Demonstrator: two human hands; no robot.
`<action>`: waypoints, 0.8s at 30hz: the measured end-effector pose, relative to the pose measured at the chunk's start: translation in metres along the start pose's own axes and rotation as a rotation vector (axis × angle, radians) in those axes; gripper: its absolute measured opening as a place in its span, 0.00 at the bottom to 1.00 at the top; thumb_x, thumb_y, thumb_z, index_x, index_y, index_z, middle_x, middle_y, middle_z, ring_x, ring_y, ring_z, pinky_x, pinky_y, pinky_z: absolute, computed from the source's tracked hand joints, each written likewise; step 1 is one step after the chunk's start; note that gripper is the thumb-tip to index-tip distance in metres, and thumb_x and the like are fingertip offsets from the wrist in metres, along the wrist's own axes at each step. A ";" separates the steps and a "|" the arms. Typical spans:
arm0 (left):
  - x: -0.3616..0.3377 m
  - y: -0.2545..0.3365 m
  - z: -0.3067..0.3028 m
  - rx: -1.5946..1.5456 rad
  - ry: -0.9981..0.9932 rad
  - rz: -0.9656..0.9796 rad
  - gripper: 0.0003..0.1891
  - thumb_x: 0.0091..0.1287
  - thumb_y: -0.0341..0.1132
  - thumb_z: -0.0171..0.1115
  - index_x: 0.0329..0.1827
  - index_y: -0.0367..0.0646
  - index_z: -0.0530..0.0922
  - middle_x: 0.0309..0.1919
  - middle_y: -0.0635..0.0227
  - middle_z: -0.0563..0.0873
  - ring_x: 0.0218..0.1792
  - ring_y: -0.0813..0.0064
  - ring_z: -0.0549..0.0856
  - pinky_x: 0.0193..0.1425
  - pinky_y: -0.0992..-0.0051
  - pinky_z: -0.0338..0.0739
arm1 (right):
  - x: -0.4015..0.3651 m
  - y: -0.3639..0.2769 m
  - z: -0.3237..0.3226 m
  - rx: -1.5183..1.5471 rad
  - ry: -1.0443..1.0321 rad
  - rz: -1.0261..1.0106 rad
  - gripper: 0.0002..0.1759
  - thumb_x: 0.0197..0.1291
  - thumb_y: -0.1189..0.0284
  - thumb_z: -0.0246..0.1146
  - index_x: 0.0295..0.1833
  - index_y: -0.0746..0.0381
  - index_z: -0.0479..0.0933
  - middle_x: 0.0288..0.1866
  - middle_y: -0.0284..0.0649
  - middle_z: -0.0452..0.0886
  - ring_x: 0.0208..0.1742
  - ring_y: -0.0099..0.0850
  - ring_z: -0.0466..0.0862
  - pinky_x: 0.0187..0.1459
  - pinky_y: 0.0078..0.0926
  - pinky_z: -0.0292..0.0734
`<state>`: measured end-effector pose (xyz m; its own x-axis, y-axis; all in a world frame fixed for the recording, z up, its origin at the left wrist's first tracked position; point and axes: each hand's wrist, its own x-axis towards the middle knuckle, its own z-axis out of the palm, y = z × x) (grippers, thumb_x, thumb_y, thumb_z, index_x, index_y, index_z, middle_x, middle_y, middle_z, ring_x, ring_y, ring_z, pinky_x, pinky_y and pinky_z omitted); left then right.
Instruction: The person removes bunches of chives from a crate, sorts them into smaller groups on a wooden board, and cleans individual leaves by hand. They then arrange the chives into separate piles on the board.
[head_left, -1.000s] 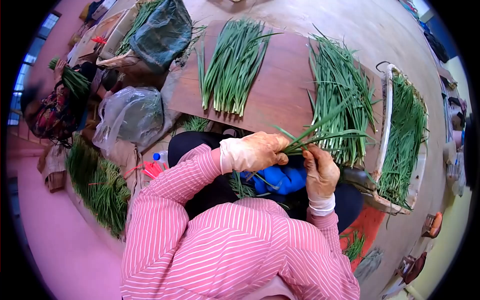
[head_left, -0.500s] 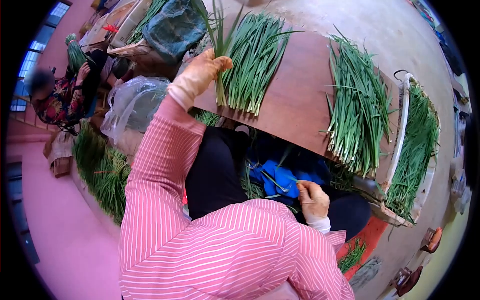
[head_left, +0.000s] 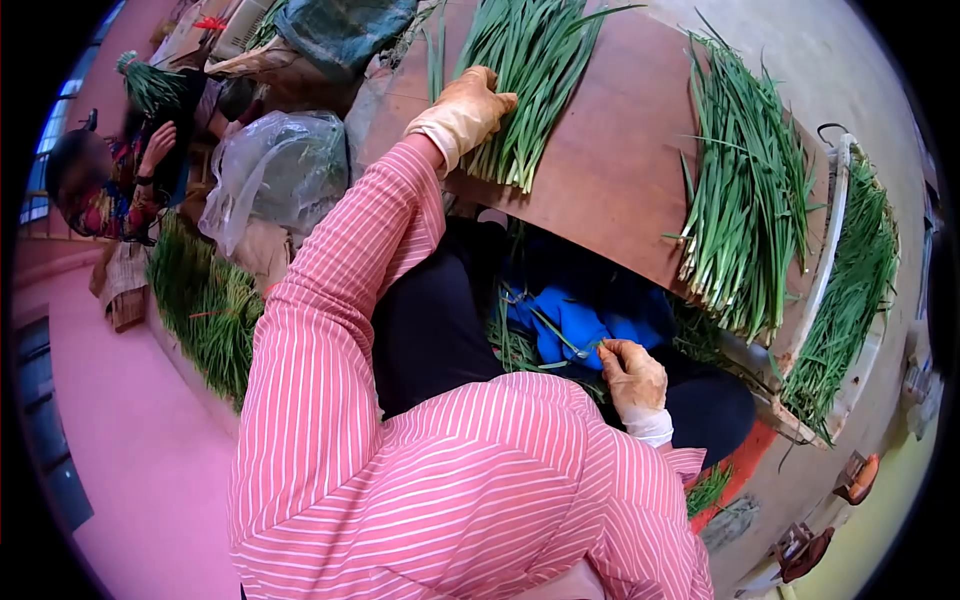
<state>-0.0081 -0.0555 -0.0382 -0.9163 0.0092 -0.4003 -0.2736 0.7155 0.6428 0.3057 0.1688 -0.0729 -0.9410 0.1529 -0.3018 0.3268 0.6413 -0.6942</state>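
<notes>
My left hand (head_left: 465, 112), in a pale, stained glove, rests at the left edge of a pile of garlic chives (head_left: 540, 80) on the brown board (head_left: 625, 150). Its fingers are curled over the green stalks, and the fingertips are partly hidden among them. My right hand (head_left: 635, 382), gloved too, is low over my lap beside a blue cloth (head_left: 570, 315). Thumb and fingers are pinched together there; what is between them is too small to make out. A loose stalk lies across the cloth near those fingertips.
A second pile of chives (head_left: 745, 190) lies at the board's right end. Beyond it stands a white crate (head_left: 845, 210) of greens. To the left are a clear plastic bag (head_left: 270, 180), more bundled greens (head_left: 205, 320) and a seated person (head_left: 120, 180) with a bundle.
My left hand, which held a few upright stalks left of the pile, has moved right onto the pile's edge. The right hand stays pinched at nearly the same spot. The view has shifted slightly.
</notes>
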 end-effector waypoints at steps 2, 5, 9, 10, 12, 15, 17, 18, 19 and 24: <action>-0.001 0.002 -0.002 -0.083 0.012 -0.028 0.28 0.64 0.40 0.67 0.64 0.38 0.69 0.27 0.66 0.82 0.24 0.77 0.79 0.27 0.76 0.75 | -0.001 0.000 0.001 -0.102 -0.084 0.000 0.11 0.58 0.63 0.67 0.40 0.58 0.82 0.32 0.42 0.84 0.33 0.42 0.84 0.38 0.37 0.78; -0.001 -0.004 -0.009 -0.021 0.063 -0.006 0.29 0.63 0.40 0.68 0.64 0.39 0.69 0.30 0.63 0.84 0.25 0.77 0.81 0.28 0.76 0.76 | -0.006 0.005 0.004 -0.219 -0.176 -0.024 0.11 0.58 0.62 0.66 0.38 0.58 0.82 0.33 0.42 0.83 0.36 0.43 0.84 0.40 0.39 0.78; -0.005 -0.016 -0.023 0.276 0.205 0.170 0.33 0.60 0.46 0.70 0.66 0.41 0.70 0.32 0.61 0.86 0.24 0.77 0.81 0.31 0.75 0.79 | -0.008 0.012 0.007 -0.239 -0.203 -0.140 0.13 0.58 0.61 0.64 0.35 0.60 0.81 0.38 0.44 0.82 0.45 0.43 0.82 0.43 0.40 0.77; -0.001 -0.020 -0.025 0.313 0.234 0.160 0.36 0.58 0.50 0.71 0.66 0.42 0.70 0.38 0.57 0.86 0.32 0.71 0.85 0.40 0.72 0.80 | -0.006 0.010 0.005 -0.326 -0.329 -0.110 0.12 0.57 0.62 0.64 0.38 0.59 0.81 0.38 0.44 0.82 0.44 0.44 0.82 0.43 0.40 0.77; -0.005 -0.024 -0.033 0.337 0.251 0.189 0.37 0.58 0.52 0.71 0.66 0.42 0.70 0.42 0.55 0.86 0.39 0.67 0.85 0.46 0.70 0.79 | -0.001 0.002 0.002 -0.420 -0.461 -0.082 0.11 0.57 0.64 0.65 0.41 0.59 0.82 0.37 0.45 0.82 0.43 0.44 0.82 0.44 0.40 0.77; -0.009 -0.024 -0.046 0.300 0.197 0.193 0.39 0.57 0.57 0.69 0.66 0.42 0.71 0.54 0.52 0.82 0.58 0.59 0.80 0.62 0.66 0.73 | 0.001 -0.009 0.001 -0.459 -0.495 0.005 0.13 0.57 0.65 0.65 0.46 0.59 0.82 0.39 0.45 0.83 0.43 0.44 0.83 0.45 0.39 0.77; -0.004 -0.035 -0.047 0.439 0.402 0.397 0.39 0.57 0.58 0.68 0.66 0.42 0.71 0.56 0.52 0.81 0.58 0.59 0.80 0.62 0.67 0.72 | 0.003 -0.008 0.002 -0.338 -0.311 -0.146 0.14 0.58 0.65 0.65 0.47 0.60 0.81 0.41 0.45 0.83 0.43 0.43 0.83 0.44 0.39 0.78; -0.007 -0.033 -0.045 0.443 0.444 0.408 0.32 0.63 0.52 0.64 0.65 0.41 0.72 0.56 0.54 0.81 0.59 0.63 0.79 0.61 0.72 0.73 | 0.005 -0.012 0.001 -0.350 -0.324 -0.146 0.14 0.58 0.65 0.65 0.47 0.60 0.81 0.41 0.45 0.83 0.43 0.43 0.83 0.44 0.39 0.78; -0.001 -0.038 -0.046 0.434 0.444 0.395 0.32 0.63 0.52 0.64 0.65 0.41 0.72 0.56 0.54 0.81 0.59 0.63 0.79 0.61 0.72 0.73 | 0.009 -0.018 0.000 -0.316 -0.293 -0.151 0.14 0.58 0.66 0.65 0.49 0.60 0.81 0.42 0.44 0.83 0.43 0.43 0.83 0.44 0.38 0.78; 0.033 -0.050 -0.034 0.157 0.051 0.365 0.63 0.50 0.69 0.65 0.77 0.37 0.43 0.75 0.46 0.51 0.75 0.50 0.51 0.76 0.62 0.49 | 0.029 -0.036 0.001 -0.326 -0.284 -0.186 0.15 0.59 0.67 0.65 0.52 0.58 0.80 0.43 0.43 0.83 0.44 0.42 0.83 0.44 0.36 0.78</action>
<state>-0.0340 -0.1145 -0.0614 -0.9596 0.2502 -0.1284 0.1168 0.7698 0.6276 0.2664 0.1493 -0.0574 -0.9052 -0.1696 -0.3896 0.0674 0.8479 -0.5259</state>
